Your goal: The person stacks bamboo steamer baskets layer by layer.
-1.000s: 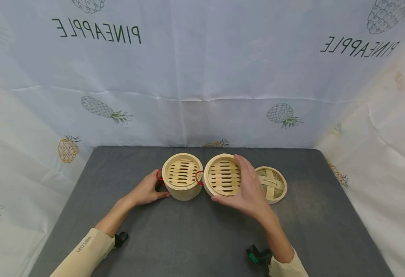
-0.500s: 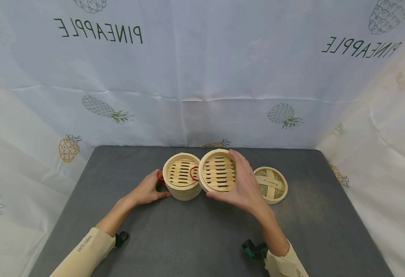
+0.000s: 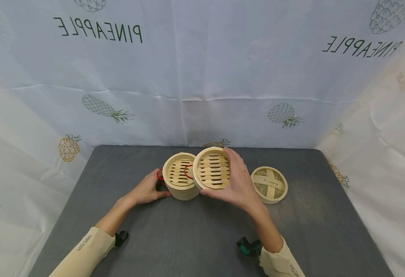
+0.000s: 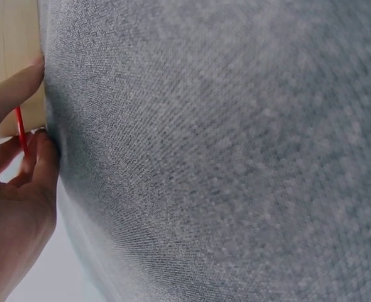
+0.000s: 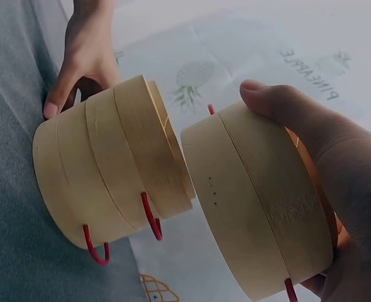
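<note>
Two stacked bamboo steamer baskets [image 3: 184,192] stand on the table left of centre, with a slatted floor in the top one and red loop handles on the sides. My left hand [image 3: 148,189] grips the lower part of this stack from the left; in the left wrist view its thumb and fingers [image 4: 45,157] lie around the wall near a red handle. Another steamer basket [image 3: 212,169] is in my right hand [image 3: 238,184], thumb on the near side and fingers on the far side. This basket is tilted and overlaps the stack's right edge in the head view; the right wrist view shows a gap between them.
A round woven bamboo lid [image 3: 269,185] with crossed strips lies on the dark grey table [image 3: 188,238], right of my right hand. A pineapple-print cloth [image 3: 216,77] hangs behind the table's far edge and along the sides.
My right hand has carried its basket left and up, from beside the stack to over its right edge. More of the lid shows now. My left hand stays where it was.
</note>
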Demonstrator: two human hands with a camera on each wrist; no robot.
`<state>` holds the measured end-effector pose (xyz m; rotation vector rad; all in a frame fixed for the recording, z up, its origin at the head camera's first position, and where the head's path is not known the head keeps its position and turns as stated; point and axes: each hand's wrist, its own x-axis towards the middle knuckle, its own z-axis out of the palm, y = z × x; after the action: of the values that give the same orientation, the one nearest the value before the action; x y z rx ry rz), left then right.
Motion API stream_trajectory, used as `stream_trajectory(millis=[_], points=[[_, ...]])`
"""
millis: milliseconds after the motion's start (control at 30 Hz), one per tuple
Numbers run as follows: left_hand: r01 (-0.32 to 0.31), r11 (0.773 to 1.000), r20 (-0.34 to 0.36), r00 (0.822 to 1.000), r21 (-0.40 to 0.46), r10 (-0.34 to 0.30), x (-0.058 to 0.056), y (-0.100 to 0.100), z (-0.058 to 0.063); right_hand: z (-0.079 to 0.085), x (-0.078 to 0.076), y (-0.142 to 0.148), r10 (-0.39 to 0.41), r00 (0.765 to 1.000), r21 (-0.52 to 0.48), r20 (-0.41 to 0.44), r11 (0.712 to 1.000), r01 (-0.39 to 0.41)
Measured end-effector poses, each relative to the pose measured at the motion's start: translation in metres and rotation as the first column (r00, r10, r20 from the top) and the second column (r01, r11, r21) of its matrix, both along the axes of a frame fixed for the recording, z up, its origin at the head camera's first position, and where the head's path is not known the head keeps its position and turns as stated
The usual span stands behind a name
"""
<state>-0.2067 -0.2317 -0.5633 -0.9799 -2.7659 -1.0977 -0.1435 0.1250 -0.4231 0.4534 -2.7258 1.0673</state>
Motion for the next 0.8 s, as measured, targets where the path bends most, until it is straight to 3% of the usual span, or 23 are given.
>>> stream_trajectory(millis=[133, 200, 333, 800], points=[[0.001, 1.0, -0.009, 1.0, -0.002, -0.001, -0.002, 0.0, -0.003, 0.002, -0.002, -0.004, 0.01, 1.0, -0.005, -0.022, 1.0, -0.011], [-0.013, 1.0, -0.003, 1.0, -0.006, 0.013, -0.007, -0.002, -0.012, 0.002, -0.003, -0.006, 0.013, 0.999, -0.009, -0.029, 1.0, -0.013], [-0.016, 1.0, 0.005, 1.0, -0.027, 0.016, -0.011, -0.004, -0.019, 0.003, -0.005, -0.008, 0.014, 0.999, -0.007, -0.034, 1.0, -0.014], [-0.056, 0.996, 0.08, 0.995, -0.066, 0.062, -0.013, -0.005, -0.02, 0.01, -0.011, -0.021, 0.04, 0.999, -0.021, -0.037, 0.999, -0.041]])
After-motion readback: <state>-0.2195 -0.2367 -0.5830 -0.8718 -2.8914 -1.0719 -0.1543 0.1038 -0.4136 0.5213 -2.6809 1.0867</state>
